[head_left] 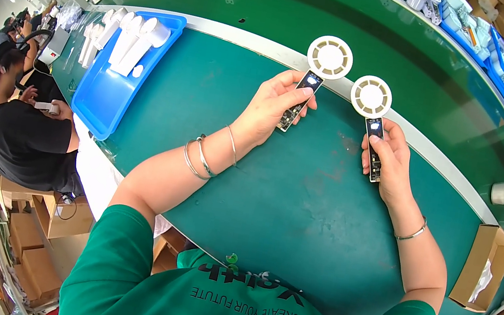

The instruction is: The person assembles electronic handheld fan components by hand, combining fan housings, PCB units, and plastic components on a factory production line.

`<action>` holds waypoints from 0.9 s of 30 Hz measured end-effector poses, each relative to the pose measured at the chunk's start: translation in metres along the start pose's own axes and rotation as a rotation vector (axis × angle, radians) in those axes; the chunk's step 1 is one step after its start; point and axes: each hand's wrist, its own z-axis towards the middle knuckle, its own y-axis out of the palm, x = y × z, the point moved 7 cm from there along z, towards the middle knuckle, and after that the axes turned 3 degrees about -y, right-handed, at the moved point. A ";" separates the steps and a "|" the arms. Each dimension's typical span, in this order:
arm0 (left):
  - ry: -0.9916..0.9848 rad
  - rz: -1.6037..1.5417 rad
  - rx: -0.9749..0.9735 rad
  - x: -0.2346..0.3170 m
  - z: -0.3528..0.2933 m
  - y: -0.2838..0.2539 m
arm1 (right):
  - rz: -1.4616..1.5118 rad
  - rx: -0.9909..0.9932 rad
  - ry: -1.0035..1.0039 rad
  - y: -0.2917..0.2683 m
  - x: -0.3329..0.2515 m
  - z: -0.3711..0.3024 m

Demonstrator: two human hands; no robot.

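My left hand (274, 102) grips a fan-like unit (329, 57) by its narrow handle, thumb on the front. A round white vented head tops it, and a dark circuit board is exposed along the handle, with a small lit display. Closed around the handle of a second unit of the same shape (371, 96) is my right hand (393, 157), its thumb likewise on the board, below another lit display. Both units are held above the green table (259, 192), heads pointing away from me, side by side and apart.
A blue tray (99, 107) at the left holds several white long-handled parts (131, 42). Beyond a pale rail (240, 35) runs a green conveyor-like surface (279, 0) carrying white units. An open cardboard box (480, 269) stands at right. Another person (28, 125) sits at the left.
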 end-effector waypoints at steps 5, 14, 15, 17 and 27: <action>0.019 0.013 -0.006 0.001 0.006 0.002 | -0.005 -0.002 0.004 -0.005 0.000 0.006; 0.010 0.002 0.007 0.004 0.005 -0.004 | -0.124 0.122 -0.064 0.004 -0.016 0.004; 0.006 0.016 -0.004 0.006 0.001 -0.004 | -0.110 0.185 -0.078 0.002 -0.015 0.001; 0.107 0.029 0.021 0.010 -0.004 -0.005 | -0.115 0.220 -0.181 0.007 -0.025 -0.007; 0.184 0.147 -0.119 0.047 -0.053 0.010 | -0.170 0.104 -0.083 0.025 -0.037 -0.025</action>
